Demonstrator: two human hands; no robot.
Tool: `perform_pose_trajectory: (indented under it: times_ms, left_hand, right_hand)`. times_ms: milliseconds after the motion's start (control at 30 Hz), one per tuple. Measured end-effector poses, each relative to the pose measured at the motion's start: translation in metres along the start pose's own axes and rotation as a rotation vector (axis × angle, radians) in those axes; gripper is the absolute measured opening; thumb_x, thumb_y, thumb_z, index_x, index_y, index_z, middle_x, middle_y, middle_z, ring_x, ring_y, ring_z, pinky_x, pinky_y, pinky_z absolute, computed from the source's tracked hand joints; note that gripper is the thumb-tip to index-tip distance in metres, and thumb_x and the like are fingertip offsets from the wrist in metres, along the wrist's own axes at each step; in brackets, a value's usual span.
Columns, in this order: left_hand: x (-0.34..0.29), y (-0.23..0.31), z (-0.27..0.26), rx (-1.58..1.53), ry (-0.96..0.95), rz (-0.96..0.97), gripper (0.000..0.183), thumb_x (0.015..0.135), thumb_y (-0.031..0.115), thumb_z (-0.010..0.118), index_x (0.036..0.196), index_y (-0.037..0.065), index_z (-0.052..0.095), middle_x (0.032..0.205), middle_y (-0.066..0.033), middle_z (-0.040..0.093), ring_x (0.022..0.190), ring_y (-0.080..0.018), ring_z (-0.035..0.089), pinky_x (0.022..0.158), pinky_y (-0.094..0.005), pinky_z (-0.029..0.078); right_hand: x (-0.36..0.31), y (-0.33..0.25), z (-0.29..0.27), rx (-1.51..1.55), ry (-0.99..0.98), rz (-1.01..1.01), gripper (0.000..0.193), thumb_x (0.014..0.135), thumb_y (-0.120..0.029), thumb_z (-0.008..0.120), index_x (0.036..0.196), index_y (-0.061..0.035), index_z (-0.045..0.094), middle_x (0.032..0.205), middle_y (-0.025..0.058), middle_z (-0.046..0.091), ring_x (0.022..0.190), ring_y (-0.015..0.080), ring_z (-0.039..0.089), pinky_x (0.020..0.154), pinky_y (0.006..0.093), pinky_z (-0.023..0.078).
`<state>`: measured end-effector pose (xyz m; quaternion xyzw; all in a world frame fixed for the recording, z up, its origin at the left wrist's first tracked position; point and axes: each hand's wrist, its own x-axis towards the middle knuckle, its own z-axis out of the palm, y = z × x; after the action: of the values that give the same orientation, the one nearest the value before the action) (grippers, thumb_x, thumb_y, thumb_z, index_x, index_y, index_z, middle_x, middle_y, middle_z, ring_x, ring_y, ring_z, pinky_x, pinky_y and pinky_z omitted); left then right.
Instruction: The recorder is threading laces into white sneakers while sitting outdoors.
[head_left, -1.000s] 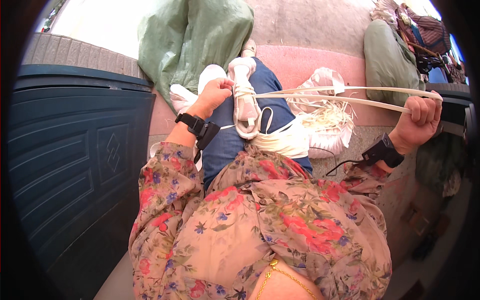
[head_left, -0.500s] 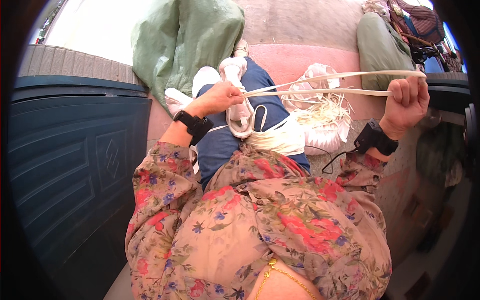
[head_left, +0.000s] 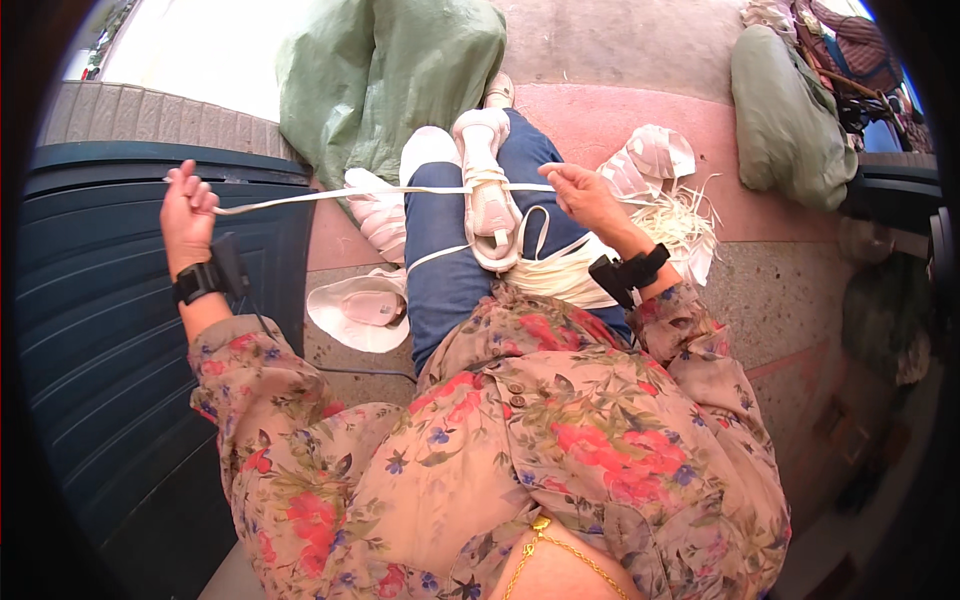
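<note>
Pink paving (head_left: 620, 115) is spanning upper centre; left grip (head_left: 189, 205), far left, is clamping white lace (head_left: 330, 196); right grip (head_left: 588, 197) is seemingly pinching it beside the sneaker (head_left: 490, 212).

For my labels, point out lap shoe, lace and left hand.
Lap shoe (head_left: 490, 208): head view, upper, around mid-length.
Lace (head_left: 430, 189): head view, stretch left of the lap shoe.
Left hand (head_left: 188, 215): head view, middle of the hand.
</note>
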<state>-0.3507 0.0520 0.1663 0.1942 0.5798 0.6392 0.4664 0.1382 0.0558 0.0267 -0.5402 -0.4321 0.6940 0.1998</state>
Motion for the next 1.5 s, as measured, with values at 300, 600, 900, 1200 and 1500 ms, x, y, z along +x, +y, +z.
perform_pose_trajectory:
  times_ms: [300, 600, 900, 1200, 1500]
  left_hand:
    - [-0.076, -0.187, 0.138, 0.890, -0.562, -0.102, 0.018, 0.080, 0.016, 0.056, 0.083, -0.001, 0.061, 0.059, -0.0017, 0.056, 0.050, -0.0061, 0.049, 0.048, -0.0204, 0.040]
    - [-0.106, -0.230, 0.169, 1.338, -0.704, 0.301, 0.018, 0.077, 0.019, 0.058, 0.080, 0.002, 0.062, 0.073, -0.0199, 0.060, 0.073, -0.0360, 0.059, 0.066, -0.0424, 0.047]
    - [-0.118, -0.220, 0.171, 1.715, -0.671, 0.453, 0.018, 0.078, 0.021, 0.051, 0.075, 0.006, 0.060, 0.070, -0.0182, 0.060, 0.066, -0.0353, 0.059, 0.060, -0.0441, 0.047]
    - [-0.097, -0.248, 0.150, 0.926, -0.597, 0.115, 0.012, 0.076, 0.016, 0.058, 0.075, 0.004, 0.059, 0.059, -0.0093, 0.058, 0.046, -0.0185, 0.054, 0.045, -0.0327, 0.043]
    - [-0.099, -0.235, 0.156, 0.276, -0.564, -0.715, 0.006, 0.082, 0.014, 0.057, 0.080, 0.009, 0.055, 0.054, 0.0088, 0.041, 0.039, -0.0002, 0.029, 0.034, -0.0171, 0.019]
  right_hand:
    - [0.013, -0.003, 0.038, -0.649, 0.022, -0.117, 0.031, 0.081, -0.027, 0.052, 0.090, 0.0024, 0.057, 0.082, 0.0238, 0.059, 0.080, 0.0366, 0.057, 0.070, 0.0395, 0.044]
    - [0.010, 0.019, 0.042, -0.713, 0.051, -0.340, 0.027, 0.083, -0.025, 0.047, 0.078, 0.0012, 0.055, 0.076, 0.0225, 0.058, 0.077, 0.0380, 0.056, 0.068, 0.0448, 0.043]
    - [0.011, 0.027, 0.038, -0.614, 0.066, -0.341, 0.027, 0.083, -0.024, 0.047, 0.079, 0.0018, 0.054, 0.076, 0.0227, 0.058, 0.077, 0.0379, 0.056, 0.067, 0.0443, 0.042]
    - [0.008, 0.015, 0.042, -0.632, 0.068, -0.297, 0.027, 0.082, -0.025, 0.049, 0.083, 0.0011, 0.056, 0.078, 0.0219, 0.058, 0.078, 0.0372, 0.056, 0.067, 0.0429, 0.043]
    - [0.019, 0.014, 0.058, -0.425, 0.266, -0.507, 0.027, 0.077, -0.007, 0.053, 0.103, 0.0013, 0.053, 0.079, 0.0187, 0.061, 0.076, 0.0325, 0.060, 0.066, 0.0364, 0.046]
